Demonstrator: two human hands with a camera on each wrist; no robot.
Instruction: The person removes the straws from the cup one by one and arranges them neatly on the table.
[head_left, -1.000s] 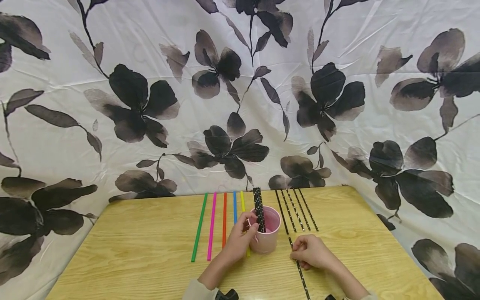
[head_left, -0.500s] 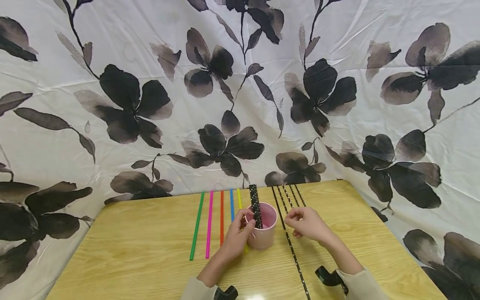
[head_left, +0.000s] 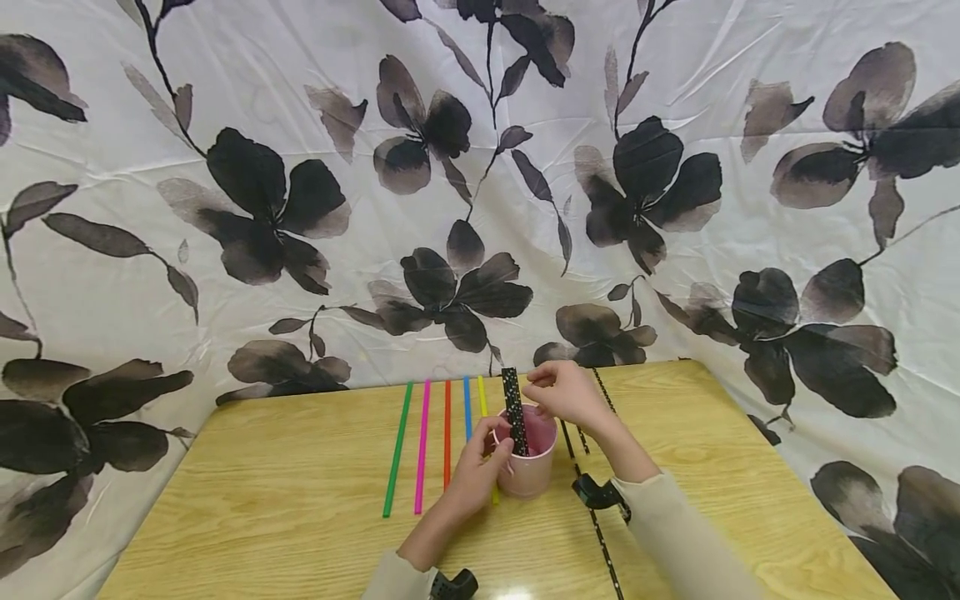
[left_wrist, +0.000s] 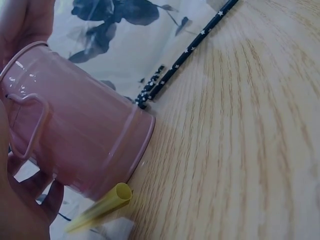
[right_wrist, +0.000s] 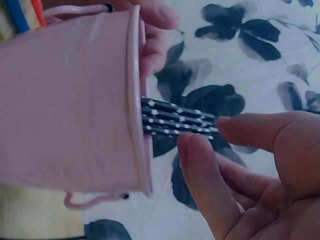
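A small pink bucket [head_left: 527, 479] stands upright on the table. My left hand [head_left: 468, 479] grips it at the left side, fingers at the rim; in the left wrist view a wire handle [left_wrist: 37, 125] lies by the palm. Several black straws with white marks [head_left: 515, 408] stand together in the bucket, tilted to the left. My right hand [head_left: 570, 396] hovers just right of their upper ends. In the right wrist view its thumb and fingers [right_wrist: 202, 175] lie apart, close to the straw ends [right_wrist: 182, 120]. Whether they touch cannot be told.
Left of the bucket lie green [head_left: 397, 450], pink [head_left: 422, 446], red [head_left: 447, 433], blue [head_left: 467, 408] and yellow [head_left: 482, 396] straws. Black straws lie to the right, partly under my right arm; one patterned straw [head_left: 603, 550] points toward me. Floral cloth [head_left: 450, 208] hangs behind the table [head_left: 285, 483].
My right hand has left the patterned black straw lying in front and moved up and left to the standing straws. My left hand has stayed on the bucket.
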